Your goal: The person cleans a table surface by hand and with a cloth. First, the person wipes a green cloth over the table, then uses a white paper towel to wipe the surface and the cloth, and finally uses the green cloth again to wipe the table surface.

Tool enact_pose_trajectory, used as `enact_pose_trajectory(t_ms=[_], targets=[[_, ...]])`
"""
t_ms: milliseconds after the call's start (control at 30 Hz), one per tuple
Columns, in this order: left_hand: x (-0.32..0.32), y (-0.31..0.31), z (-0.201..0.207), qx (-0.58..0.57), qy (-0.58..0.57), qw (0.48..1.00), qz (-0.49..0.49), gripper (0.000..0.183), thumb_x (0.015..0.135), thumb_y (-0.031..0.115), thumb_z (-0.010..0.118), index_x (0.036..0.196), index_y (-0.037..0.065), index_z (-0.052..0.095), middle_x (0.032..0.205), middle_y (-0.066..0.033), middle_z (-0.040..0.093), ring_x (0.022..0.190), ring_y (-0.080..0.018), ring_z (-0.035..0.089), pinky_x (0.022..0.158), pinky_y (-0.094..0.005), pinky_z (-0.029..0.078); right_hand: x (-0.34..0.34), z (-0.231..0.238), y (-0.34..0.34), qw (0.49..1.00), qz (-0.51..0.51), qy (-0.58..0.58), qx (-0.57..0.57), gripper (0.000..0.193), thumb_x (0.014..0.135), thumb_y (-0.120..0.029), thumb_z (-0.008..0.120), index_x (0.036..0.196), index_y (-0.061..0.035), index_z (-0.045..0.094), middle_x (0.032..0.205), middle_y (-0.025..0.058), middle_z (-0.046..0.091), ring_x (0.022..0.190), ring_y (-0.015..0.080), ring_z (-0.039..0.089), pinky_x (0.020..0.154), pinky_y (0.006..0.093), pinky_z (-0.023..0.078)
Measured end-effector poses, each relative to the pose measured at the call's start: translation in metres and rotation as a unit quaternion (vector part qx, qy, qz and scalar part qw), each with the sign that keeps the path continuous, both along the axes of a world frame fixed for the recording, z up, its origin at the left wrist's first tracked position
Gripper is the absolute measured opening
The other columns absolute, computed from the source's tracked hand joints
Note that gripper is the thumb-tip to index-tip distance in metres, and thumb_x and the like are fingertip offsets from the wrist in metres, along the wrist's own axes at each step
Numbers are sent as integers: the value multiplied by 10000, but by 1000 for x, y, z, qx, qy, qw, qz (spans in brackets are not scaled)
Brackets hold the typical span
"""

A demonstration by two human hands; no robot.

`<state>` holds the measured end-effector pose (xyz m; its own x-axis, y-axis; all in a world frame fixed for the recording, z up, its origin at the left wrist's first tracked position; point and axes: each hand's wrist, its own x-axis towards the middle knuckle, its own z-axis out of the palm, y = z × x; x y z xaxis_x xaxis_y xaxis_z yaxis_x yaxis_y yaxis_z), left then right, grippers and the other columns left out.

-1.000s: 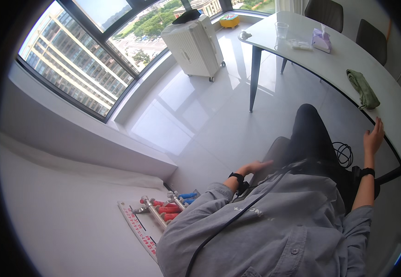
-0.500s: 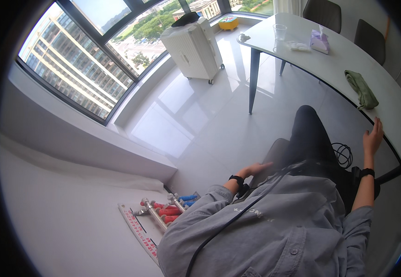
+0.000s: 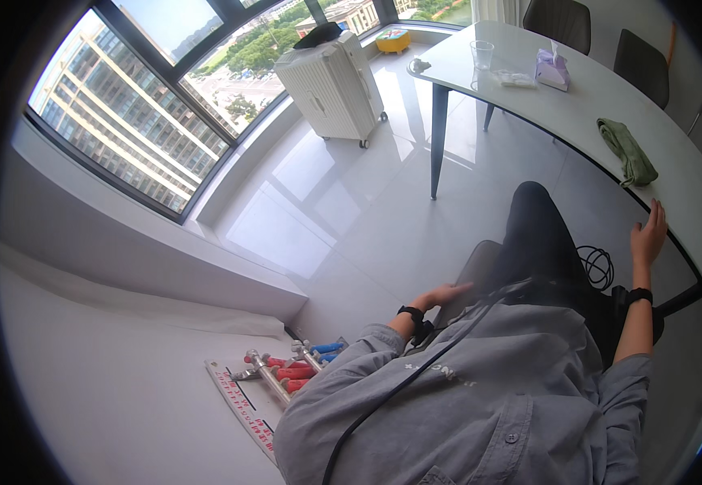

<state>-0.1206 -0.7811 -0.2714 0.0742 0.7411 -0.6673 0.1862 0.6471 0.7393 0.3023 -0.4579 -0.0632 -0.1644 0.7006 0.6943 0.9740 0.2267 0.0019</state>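
Observation:
My right hand (image 3: 649,236) rests at the near edge of the white table (image 3: 682,190), fingers stretched out and nothing held. Just beyond its fingertips lies a folded green cloth (image 3: 627,151) on the tabletop. My left hand (image 3: 445,294) is low by my thigh, beside the dark seat (image 3: 474,271) I am sitting on. Its visible fingers are stretched out, slightly blurred, and no object shows in them. Both wrists wear black bands. A black cable (image 3: 399,380) runs across my grey shirt.
Farther along the table stand a clear cup (image 3: 482,55), a small white packet (image 3: 514,78) and a purple tissue box (image 3: 552,69). A white suitcase (image 3: 330,89) is by the window. Pipes with red and blue sleeves (image 3: 290,372) sit at my left. A coiled black cable (image 3: 596,267) hangs near my right knee.
The whole view has shifted slightly, so the table and suitcase appear a little farther left and up. Both hands stay in about the same places.

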Motion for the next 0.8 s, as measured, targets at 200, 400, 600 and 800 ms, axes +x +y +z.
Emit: enact_pose_trajectory(t_ms=[200, 400, 600, 800], targets=[[-1, 0, 3, 4, 19, 1000, 1, 828, 844, 744, 513, 1145, -4, 697, 1115, -157, 689, 1031, -265, 648, 934, -361, 486, -2, 4, -5, 1000, -2, -14, 8, 645, 818, 15, 596, 1422, -101, 399, 1450, 124, 443, 1345, 303, 419, 1104, 464, 376], [-2, 3, -5, -4, 42, 999, 3, 858, 826, 755, 526, 1129, -29, 697, 1130, -187, 681, 1068, -291, 640, 960, -377, 473, -2, 5, -2, 1000, 5, -14, 26, 642, 808, 22, 595, 1410, -99, 407, 1443, 120, 449, 1343, 296, 424, 1107, 465, 374], [-3, 1, -4, -1, 34, 999, 3, 867, 821, 761, 527, 1122, -33, 699, 1126, -187, 682, 1066, -287, 641, 955, -376, 475, -6, 7, -6, 1000, 4, -12, 20, 654, 799, 28, 595, 1411, -100, 402, 1439, 123, 452, 1343, 299, 425, 1109, 465, 369], [-3, 2, -5, -2, 34, 999, 6, 867, 819, 763, 529, 1115, -32, 702, 1117, -184, 685, 1066, -282, 640, 951, -376, 475, -7, 9, -7, 1000, 5, -12, 21, 662, 798, 24, 604, 1415, -102, 399, 1441, 125, 450, 1343, 301, 425, 1107, 463, 368]])
